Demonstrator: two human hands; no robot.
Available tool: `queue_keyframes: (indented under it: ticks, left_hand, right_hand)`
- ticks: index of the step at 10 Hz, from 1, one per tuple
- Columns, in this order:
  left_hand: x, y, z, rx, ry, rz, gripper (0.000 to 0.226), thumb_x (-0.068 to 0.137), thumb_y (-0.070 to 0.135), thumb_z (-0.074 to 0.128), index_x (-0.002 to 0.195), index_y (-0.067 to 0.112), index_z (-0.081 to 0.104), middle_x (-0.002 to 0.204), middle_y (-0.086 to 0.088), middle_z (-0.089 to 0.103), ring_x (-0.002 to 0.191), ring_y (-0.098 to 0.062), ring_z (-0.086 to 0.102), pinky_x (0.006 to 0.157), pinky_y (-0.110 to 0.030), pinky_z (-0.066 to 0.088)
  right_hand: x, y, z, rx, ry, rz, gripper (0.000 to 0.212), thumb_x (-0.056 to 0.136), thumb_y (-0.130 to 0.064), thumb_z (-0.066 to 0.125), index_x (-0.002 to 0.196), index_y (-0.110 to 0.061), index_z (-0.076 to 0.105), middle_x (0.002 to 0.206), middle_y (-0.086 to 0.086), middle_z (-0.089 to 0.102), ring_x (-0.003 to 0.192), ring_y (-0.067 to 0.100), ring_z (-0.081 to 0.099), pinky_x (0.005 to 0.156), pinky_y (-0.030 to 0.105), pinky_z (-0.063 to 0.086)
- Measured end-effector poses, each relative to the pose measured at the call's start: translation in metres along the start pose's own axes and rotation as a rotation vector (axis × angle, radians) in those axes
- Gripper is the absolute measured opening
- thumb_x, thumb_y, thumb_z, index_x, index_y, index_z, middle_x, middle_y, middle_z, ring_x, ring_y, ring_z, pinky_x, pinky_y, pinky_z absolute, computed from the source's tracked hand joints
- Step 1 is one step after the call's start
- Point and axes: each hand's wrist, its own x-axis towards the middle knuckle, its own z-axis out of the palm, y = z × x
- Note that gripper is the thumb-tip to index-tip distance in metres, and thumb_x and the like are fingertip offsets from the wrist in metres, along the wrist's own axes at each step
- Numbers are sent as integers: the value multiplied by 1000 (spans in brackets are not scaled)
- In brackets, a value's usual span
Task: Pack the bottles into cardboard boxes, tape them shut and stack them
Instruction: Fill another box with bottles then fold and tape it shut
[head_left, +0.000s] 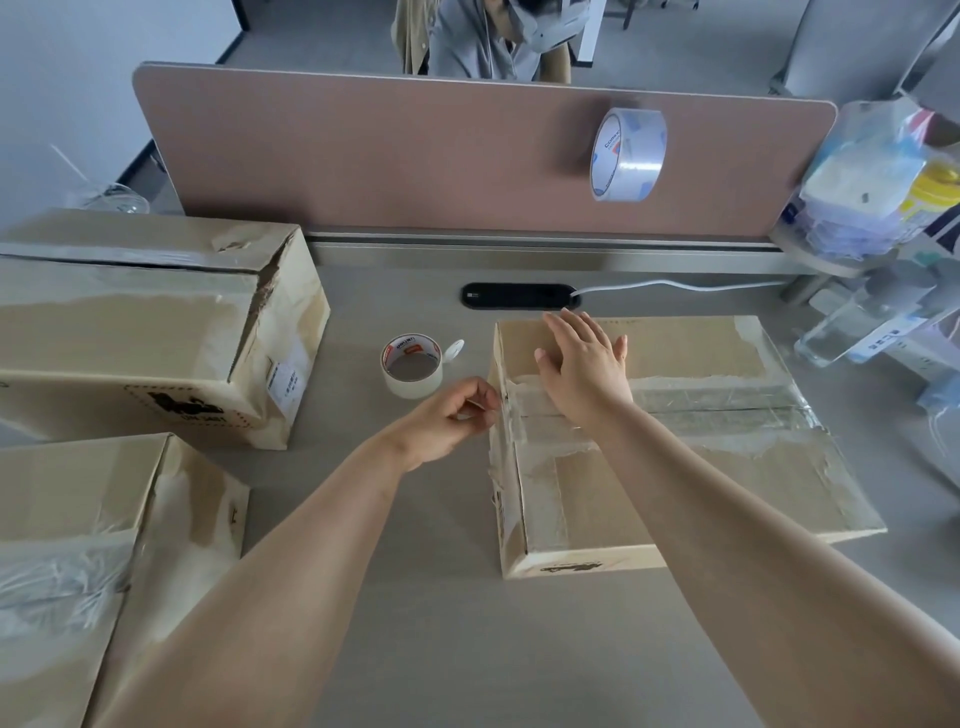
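A closed cardboard box (675, 483) lies on the desk at centre right, clear tape running along its top seam. My right hand (584, 364) rests flat and open on the far left part of the box top. My left hand (452, 418) is at the box's left edge, its fingers pinched at the tape end there. A small roll of clear tape (413, 366) lies on the desk just left of the box. No bottles show near the box.
Two taped cardboard boxes stand at the left: one at the back (145, 327), one at the front (88, 561). A big tape roll (627, 155) hangs on the brown divider (415, 156). A person sits behind it. Bagged bottles (878, 182) crowd the right edge.
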Motion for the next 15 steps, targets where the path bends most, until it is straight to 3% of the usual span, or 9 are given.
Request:
queue_keyframes:
  ticks: [2, 7, 9, 15]
  left_hand:
    - [-2, -3, -3, -37, 10, 23, 27, 89, -6, 52, 89, 21, 53, 90, 7, 54, 76, 8, 52, 75, -7, 41]
    - [2, 1, -4, -20, -30, 22, 23, 93, -1, 48, 82, 20, 52, 79, 9, 52, 70, 4, 48, 73, -18, 36]
    - [1, 3, 1, 11, 8, 57, 24, 90, -3, 53, 80, 19, 53, 79, 7, 54, 68, 10, 51, 69, -7, 39]
    - [1, 3, 9, 117, 150, 194, 30, 89, -2, 54, 75, 24, 47, 75, 9, 51, 63, 8, 47, 65, -5, 36]
  right_hand:
    - [0, 0, 0, -1, 0, 2, 51, 99, -34, 37, 148, -24, 26, 157, -5, 20, 146, 15, 6, 116, 48, -6]
    - [0, 0, 2, 5, 5, 5, 51, 99, -34, 36, 148, -24, 26, 157, -5, 20, 146, 14, 5, 116, 46, -7]
    - [-1, 1, 2, 1, 15, 3, 51, 99, -34, 37, 148, -24, 26, 157, -5, 20, 146, 14, 6, 117, 46, -7]
    - [-1, 1, 2, 11, 27, -2, 51, 99, -33, 37, 148, -22, 26, 157, -5, 21, 147, 15, 6, 117, 45, -6]
